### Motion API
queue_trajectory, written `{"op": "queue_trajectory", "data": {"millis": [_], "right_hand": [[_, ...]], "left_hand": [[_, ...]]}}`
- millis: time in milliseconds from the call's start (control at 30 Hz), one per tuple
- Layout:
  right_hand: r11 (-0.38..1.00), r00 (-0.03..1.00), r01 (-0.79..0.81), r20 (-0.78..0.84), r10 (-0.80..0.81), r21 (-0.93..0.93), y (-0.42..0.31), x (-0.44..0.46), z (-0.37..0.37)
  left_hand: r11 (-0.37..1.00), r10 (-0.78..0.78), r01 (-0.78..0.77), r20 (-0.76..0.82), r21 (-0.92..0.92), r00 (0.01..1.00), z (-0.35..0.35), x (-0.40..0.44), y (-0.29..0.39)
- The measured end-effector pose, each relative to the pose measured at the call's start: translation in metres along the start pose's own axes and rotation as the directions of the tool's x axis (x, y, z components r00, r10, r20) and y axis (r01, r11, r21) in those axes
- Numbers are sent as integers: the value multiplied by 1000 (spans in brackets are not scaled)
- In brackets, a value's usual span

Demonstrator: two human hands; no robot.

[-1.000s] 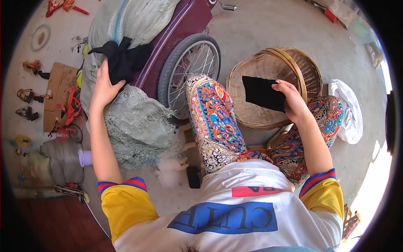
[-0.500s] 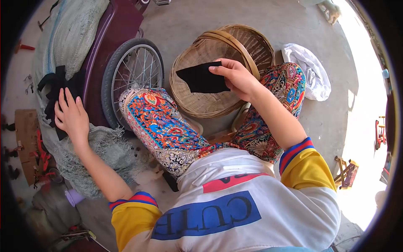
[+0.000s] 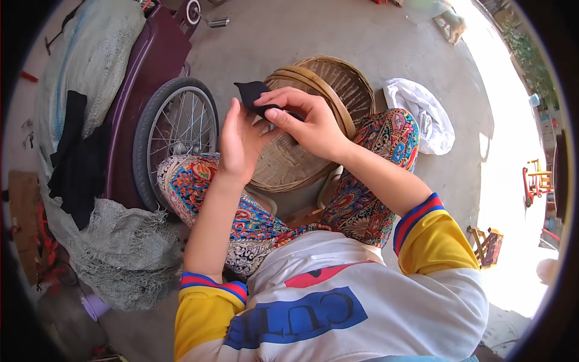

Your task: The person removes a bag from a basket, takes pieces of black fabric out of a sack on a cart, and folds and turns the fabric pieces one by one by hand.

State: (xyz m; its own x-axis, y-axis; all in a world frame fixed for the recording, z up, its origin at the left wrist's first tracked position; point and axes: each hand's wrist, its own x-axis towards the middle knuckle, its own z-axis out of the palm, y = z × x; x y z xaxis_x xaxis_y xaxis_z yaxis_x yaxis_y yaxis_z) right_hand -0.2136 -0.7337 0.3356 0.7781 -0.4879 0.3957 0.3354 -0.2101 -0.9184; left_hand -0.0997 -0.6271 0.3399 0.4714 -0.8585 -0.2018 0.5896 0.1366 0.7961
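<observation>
A small piece of black cloth is pinched between the thumb and fingers of my right hand, above the wicker basket. The cloth looks folded or bent now, with one corner pointing up to the left. My left hand is right beside it, palm toward the cloth, with its thumb and fingers apart. Some left fingertips are hidden behind the right hand and the cloth, so their contact with it is unclear. More black cloth drapes over the woven sack at the left.
A maroon cart with a spoked wheel stands to the left, against a stuffed woven sack. Beyond the right knee lies a white bag. A small wooden folding stool is at the right.
My left hand has left the black cloth on the sack and come over beside my right hand. The held black piece, flat before, is now bent and slightly further left.
</observation>
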Motion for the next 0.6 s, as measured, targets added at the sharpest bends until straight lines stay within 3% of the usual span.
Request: {"op": "queue_trajectory", "data": {"millis": [33, 67, 133, 167, 267, 367, 433, 500, 600], "right_hand": [[954, 974, 221, 100, -204, -202, -1, 4, 2], [921, 964, 266, 95, -249, -285, -5, 8, 4], [839, 945, 320, 85, -316, -439, -12, 22, -2], [864, 956, 261, -9, -293, -432, -11, 30, -4], [736, 896, 242, -146, -420, -632, 8, 49, -17], [713, 919, 196, -128, -374, -673, 30, 44, -20], [730, 946, 151, -115, -301, -667, 34, 36, -21], [732, 942, 183, -97, -322, -656, 35, 35, -22], [741, 921, 251, -82, -381, -623, 42, 39, -22]], "left_hand": [[947, -64, 74, 42, -313, 997, 5, 11, 4], [952, -29, 94, 222, -290, 975, 22, 15, 13], [944, -7, 81, 226, -321, 974, 24, 34, 17], [935, 5, 70, 209, -347, 978, 24, 43, 18], [904, 14, 84, 226, -420, 974, 21, 50, 14], [880, -8, 89, 173, -466, 985, 10, 49, 0], [845, -8, 187, 339, -500, 941, -5, 42, -9], [831, -63, 201, 270, -518, 961, -9, 40, -12], [774, -24, 228, 333, -591, 943, -11, 37, -12]]}}
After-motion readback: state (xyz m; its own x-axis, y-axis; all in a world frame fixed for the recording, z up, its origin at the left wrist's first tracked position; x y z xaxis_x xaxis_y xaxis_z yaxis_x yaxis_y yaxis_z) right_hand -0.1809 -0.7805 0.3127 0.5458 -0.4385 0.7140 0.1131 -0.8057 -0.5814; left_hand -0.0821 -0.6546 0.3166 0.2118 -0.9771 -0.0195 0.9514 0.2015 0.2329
